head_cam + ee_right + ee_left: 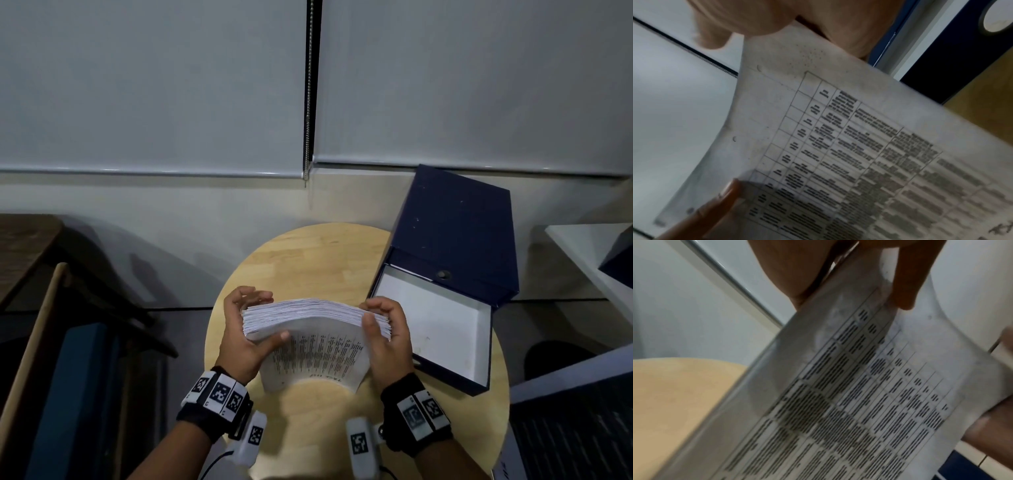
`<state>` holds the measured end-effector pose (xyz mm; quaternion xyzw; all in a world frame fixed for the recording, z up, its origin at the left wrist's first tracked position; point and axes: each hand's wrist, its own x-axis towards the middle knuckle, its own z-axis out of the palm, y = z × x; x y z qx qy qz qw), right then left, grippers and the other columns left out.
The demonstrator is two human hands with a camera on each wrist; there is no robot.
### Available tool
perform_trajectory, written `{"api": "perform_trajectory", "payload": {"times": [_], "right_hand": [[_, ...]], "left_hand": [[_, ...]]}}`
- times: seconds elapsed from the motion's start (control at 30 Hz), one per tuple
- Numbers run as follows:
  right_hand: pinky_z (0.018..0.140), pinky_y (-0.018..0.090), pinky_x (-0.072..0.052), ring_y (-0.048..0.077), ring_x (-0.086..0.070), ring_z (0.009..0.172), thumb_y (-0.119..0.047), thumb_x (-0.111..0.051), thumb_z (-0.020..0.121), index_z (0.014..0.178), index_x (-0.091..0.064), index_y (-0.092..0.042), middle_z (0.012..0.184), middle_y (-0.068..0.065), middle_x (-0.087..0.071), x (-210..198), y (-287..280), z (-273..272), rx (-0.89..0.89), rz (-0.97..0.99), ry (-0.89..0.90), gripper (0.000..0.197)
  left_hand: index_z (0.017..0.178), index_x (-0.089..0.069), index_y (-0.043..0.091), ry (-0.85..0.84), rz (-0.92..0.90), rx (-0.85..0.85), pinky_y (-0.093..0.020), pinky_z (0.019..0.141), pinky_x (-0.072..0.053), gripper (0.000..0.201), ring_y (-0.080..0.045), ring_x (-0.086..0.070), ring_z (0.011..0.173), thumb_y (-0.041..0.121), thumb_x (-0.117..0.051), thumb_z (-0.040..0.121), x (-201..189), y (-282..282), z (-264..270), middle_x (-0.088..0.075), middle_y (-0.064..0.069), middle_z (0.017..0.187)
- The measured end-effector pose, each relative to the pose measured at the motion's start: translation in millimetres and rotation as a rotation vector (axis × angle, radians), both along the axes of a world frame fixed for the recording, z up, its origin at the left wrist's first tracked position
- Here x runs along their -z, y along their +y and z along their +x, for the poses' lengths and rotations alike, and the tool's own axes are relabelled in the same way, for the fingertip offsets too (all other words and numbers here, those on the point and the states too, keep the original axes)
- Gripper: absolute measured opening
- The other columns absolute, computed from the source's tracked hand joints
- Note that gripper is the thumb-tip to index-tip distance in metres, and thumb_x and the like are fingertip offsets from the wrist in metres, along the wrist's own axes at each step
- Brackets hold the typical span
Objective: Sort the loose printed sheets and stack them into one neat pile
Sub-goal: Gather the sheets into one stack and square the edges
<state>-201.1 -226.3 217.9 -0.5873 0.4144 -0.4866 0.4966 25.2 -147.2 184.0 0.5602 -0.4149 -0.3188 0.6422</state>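
A thick stack of printed sheets (317, 329) stands on its lower edge on the round wooden counter (274, 260), held upright between both hands and bowed so its top edge arches. The sheet facing the person carries a printed table of dark text lines. The stack sits just left of the open dark-blue box file (448, 274), which lies on the right part of the counter with its lid raised against the wall and its white inside showing.

The left hand (245, 337) grips the stack's left end: the thumb presses on the front sheet near the top corner, and the fingers (255, 296) curl over the top edge to the far side. The right hand (388, 337) grips the right end in the same way, thumb on the front face, fingers curled over the top. The two hands are apart, with the whole width of the stack between them.

In the left wrist view the sheets (859, 394) run slantwise across the frame, with the thumb (908, 280) lying on the printed face. In the right wrist view the sheets (849, 146) fill the middle, with the box file's blue wall (941, 56) close behind to the right.
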Motion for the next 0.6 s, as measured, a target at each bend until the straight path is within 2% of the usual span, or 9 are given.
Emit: {"api": "perform_trajectory", "payload": {"times": [0.07,0.13,0.17,0.23,0.3,0.33,0.43,0.53,0.6], "right_hand": [[0.093,0.038,-0.050,0.021,-0.060,0.112,-0.039,-0.077,0.073,0.119,-0.048,-0.028,0.115,-0.004,-0.064,8.0,-1.2,-6.5,-0.110,-0.006,0.043,0.056],[0.091,0.035,-0.054,0.017,-0.061,0.111,-0.014,-0.074,0.079,0.117,-0.045,-0.041,0.115,-0.010,-0.063,18.6,1.8,-10.4,-0.146,-0.017,0.130,0.055],[0.087,0.035,-0.056,0.013,-0.062,0.106,-0.008,-0.069,0.084,0.111,-0.046,-0.050,0.110,-0.011,-0.064,23.1,4.4,-9.6,-0.130,-0.016,0.189,0.055],[0.082,0.042,-0.058,0.010,-0.064,0.092,-0.008,-0.059,0.092,0.103,-0.043,-0.056,0.101,-0.009,-0.064,28.9,6.6,-2.5,-0.071,-0.048,0.307,0.052],[0.072,0.043,-0.056,0.015,-0.063,0.077,-0.014,-0.051,0.096,0.103,-0.039,-0.051,0.095,-0.004,-0.063,26.9,6.1,6.2,-0.013,-0.079,0.342,0.039],[0.068,0.038,-0.055,0.015,-0.064,0.075,-0.019,-0.048,0.097,0.104,-0.036,-0.048,0.093,-0.004,-0.063,24.1,5.3,8.6,0.013,-0.097,0.331,0.032],[0.071,0.013,-0.049,-0.007,-0.061,0.085,-0.031,-0.043,0.094,0.112,-0.031,-0.038,0.099,-0.016,-0.059,11.4,4.3,7.5,0.022,-0.149,0.276,0.024],[0.069,0.004,-0.045,-0.007,-0.057,0.088,-0.030,-0.044,0.095,0.105,-0.025,-0.046,0.100,-0.020,-0.053,15.1,7.4,2.9,0.032,-0.144,0.290,0.027],[0.070,0.007,-0.047,0.007,-0.061,0.090,-0.022,-0.047,0.099,0.104,-0.026,-0.045,0.100,-0.014,-0.054,26.8,11.3,2.0,-0.022,-0.086,0.330,0.031]], "left_hand": [[0.112,-0.050,0.024,0.033,0.046,0.016,-0.038,0.087,-0.053,0.071,-0.024,-0.062,0.105,0.043,-0.089,0.055,5.7,1.3,2.8,-0.062,-0.007,0.112],[0.101,-0.052,0.021,0.092,0.060,-0.023,-0.025,0.076,-0.054,0.059,-0.012,-0.064,0.089,0.037,-0.087,0.055,8.7,0.5,2.6,-0.062,-0.004,0.098],[0.096,-0.050,0.018,0.090,0.070,-0.050,-0.020,0.070,-0.052,0.054,-0.006,-0.062,0.080,0.036,-0.083,0.057,7.4,-1.5,0.9,-0.059,-0.002,0.091],[0.089,-0.048,0.018,0.017,0.117,-0.090,-0.017,0.063,-0.047,0.046,-0.001,-0.057,0.067,0.041,-0.077,0.062,1.5,-7.3,-4.6,-0.058,0.004,0.080],[0.087,-0.047,0.022,-0.038,0.129,-0.132,-0.021,0.063,-0.045,0.039,0.000,-0.057,0.066,0.040,-0.076,0.068,-5.8,-14.2,-9.3,-0.062,0.014,0.074],[0.087,-0.048,0.024,-0.047,0.114,-0.151,-0.022,0.064,-0.046,0.039,-0.001,-0.058,0.068,0.042,-0.077,0.068,-10.6,-16.5,-10.8,-0.063,0.018,0.074],[0.088,-0.048,0.035,-0.074,0.080,-0.179,-0.024,0.066,-0.047,0.044,-0.006,-0.057,0.071,0.061,-0.075,0.064,-23.5,-17.3,-12.2,-0.061,0.021,0.078],[0.092,-0.044,0.034,-0.148,0.089,-0.158,-0.021,0.064,-0.046,0.039,0.000,-0.054,0.069,0.049,-0.073,0.070,-27.1,-11.2,-16.7,-0.058,0.023,0.079],[0.098,-0.043,0.031,-0.134,0.186,-0.135,-0.022,0.069,-0.047,0.043,0.002,-0.058,0.075,0.035,-0.079,0.074,-20.0,-7.7,-20.1,-0.061,0.018,0.086]]}}
